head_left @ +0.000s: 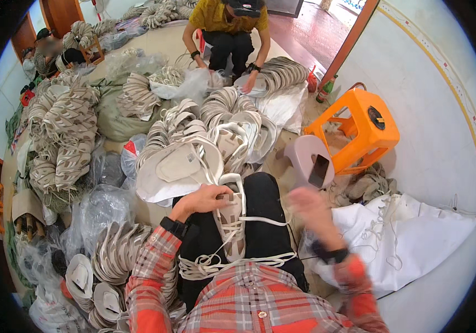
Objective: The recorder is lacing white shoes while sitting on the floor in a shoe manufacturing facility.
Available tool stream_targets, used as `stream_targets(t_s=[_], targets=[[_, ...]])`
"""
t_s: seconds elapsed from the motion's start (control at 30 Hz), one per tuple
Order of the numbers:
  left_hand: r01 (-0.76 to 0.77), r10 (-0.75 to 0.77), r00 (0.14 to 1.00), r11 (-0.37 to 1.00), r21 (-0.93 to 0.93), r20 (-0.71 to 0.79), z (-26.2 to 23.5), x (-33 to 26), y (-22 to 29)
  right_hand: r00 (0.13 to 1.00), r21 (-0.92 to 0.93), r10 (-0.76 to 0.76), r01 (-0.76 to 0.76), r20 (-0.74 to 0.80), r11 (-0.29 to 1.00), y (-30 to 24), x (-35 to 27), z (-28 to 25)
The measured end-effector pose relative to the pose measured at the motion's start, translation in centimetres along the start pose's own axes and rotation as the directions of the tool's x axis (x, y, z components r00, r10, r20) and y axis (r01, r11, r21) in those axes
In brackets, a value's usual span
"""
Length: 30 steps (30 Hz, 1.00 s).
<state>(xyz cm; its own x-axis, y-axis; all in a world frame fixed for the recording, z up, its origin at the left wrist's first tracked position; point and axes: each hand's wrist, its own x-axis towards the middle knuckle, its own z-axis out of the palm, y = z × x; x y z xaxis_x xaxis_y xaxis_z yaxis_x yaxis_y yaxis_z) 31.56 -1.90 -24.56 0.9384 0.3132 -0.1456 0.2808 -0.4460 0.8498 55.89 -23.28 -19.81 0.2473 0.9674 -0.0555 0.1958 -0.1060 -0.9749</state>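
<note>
A beige and white shoe upper (231, 222) lies lengthwise across my lap, toe toward me, with pale lace through part of its front. My left hand (206, 201) grips its left side near the opening. From the upper's right side a flat white lace (266, 221) runs out toward my right hand (314, 213). That hand is raised over my right knee and smeared by motion, so I cannot see whether its fingers hold the lace. A bundle of loose white laces (207, 268) rests across my thighs. Just beyond my left hand sits a large pale shoe upper (180, 169) on a pile.
Stacks of shoe uppers (63, 116) and clear plastic bags (102, 213) crowd the left. Ahead, a person in a yellow shirt (229, 25) handles uppers. To the right stand an orange stool (354, 130), a small stool holding a phone (319, 170), and a white sack (393, 238).
</note>
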Motion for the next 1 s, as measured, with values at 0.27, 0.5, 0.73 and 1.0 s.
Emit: stream_targets(t_s=[0.27,0.5,0.73,1.0], targets=[[0.072,-0.057,0.997,0.939,-0.337,0.056,0.5,0.1,-1.0,0.901,-0.767,-0.358,0.406,0.245,0.497,1.4,1.9,11.9],[0.080,-0.052,0.996,0.900,-0.429,0.076,0.7,0.0,-1.1,0.909,-0.811,-0.302,0.399,0.288,0.428,0.5,2.0,12.5],[0.085,-0.057,0.995,0.920,-0.382,0.085,0.5,0.0,-1.1,0.944,-0.605,-0.243,0.330,0.223,0.725,1.8,2.3,13.0],[0.115,-0.089,0.992,0.931,-0.346,0.092,0.5,0.4,-1.2,0.994,-0.308,0.109,-0.097,0.020,0.946,2.4,2.3,14.6]])
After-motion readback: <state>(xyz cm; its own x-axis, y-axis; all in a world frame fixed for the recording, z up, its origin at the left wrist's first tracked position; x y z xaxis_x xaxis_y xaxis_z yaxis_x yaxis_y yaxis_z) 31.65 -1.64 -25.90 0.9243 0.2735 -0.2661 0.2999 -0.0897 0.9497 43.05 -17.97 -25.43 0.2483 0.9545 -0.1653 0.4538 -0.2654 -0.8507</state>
